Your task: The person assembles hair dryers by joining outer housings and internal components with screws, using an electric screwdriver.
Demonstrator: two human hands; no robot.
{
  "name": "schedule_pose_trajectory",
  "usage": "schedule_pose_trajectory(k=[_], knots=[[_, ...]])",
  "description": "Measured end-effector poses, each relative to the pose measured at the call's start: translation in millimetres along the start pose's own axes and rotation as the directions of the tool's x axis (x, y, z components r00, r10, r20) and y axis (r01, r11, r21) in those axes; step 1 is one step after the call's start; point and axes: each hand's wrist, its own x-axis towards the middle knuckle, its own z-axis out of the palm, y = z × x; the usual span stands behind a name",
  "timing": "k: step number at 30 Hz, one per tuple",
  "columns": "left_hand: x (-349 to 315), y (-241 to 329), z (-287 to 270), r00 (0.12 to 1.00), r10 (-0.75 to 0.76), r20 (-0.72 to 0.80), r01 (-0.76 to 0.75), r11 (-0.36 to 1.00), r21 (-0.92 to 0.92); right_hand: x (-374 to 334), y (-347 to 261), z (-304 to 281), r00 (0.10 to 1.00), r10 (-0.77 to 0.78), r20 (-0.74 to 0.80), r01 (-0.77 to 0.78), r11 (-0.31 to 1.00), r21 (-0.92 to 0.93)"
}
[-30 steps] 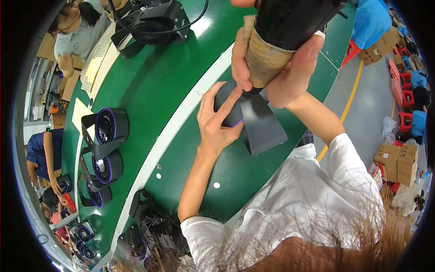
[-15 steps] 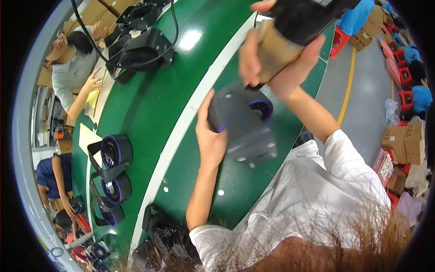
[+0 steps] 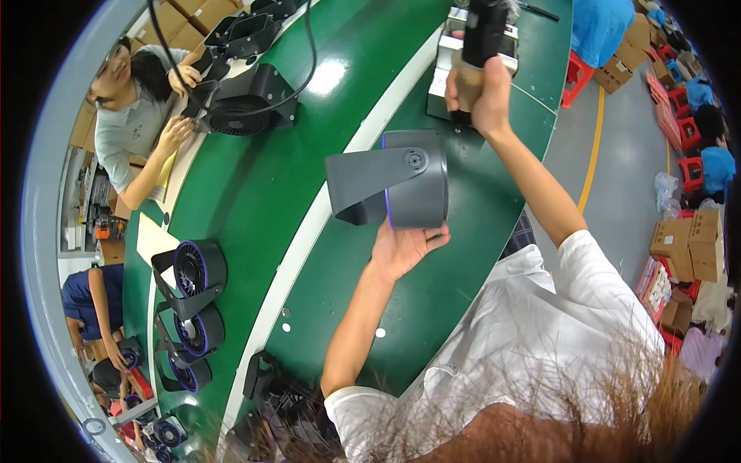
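A dark grey fan [image 3: 417, 185] with a U-shaped bracket and a thin purple ring is held just in front of me, bracket toward the left. My left hand [image 3: 403, 253] supports it from beneath, palm up, with part of the fingers hidden behind the housing. Farther off to the right, my right hand [image 3: 492, 96] is wrapped round a tan and black power screwdriver [image 3: 486, 38], its dark tip downward. Beside that tip stands a white and black box-like holder [image 3: 438, 96], partly covered by the hand and tool.
Several fans [image 3: 202, 270] with brackets line the green table [image 3: 255, 185] on the left. More black housings [image 3: 247, 100] stand at the far left, by a co-worker [image 3: 143, 116]. Dark brackets [image 3: 285, 401] are piled at the near edge. A black cable [image 3: 312, 46] hangs overhead.
The fan has turned so its bracket side faces up and left. My right hand has moved away from it with the screwdriver, toward the holder. My left hand has shifted beneath the fan.
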Motion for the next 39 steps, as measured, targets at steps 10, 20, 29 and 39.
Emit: schedule_pose_trajectory(k=[10, 20, 29, 39], knots=[[-4, -3, 10, 0.997, 0.04, -0.064, -0.036, 0.998, 0.054, 26, -80, 96, 0.946, -0.167, 0.277, 0.096, 0.963, 0.252], [-5, -2, -3, 1.0, 0.022, 0.013, -0.023, 0.999, 0.03, -19, -92, 97, 0.936, 0.161, 0.314, -0.251, 0.93, 0.27], [-6, 0, 21, 0.987, 0.105, -0.123, -0.106, 0.994, -0.005, -10, -72, 83, 0.947, 0.029, 0.319, -0.056, 0.995, 0.077], [-155, 171, 47, 0.41, 0.875, -0.258, 0.023, 0.273, 0.962, -30, 10, -15, 0.997, 0.07, 0.04, -0.07, 0.997, 0.012]])
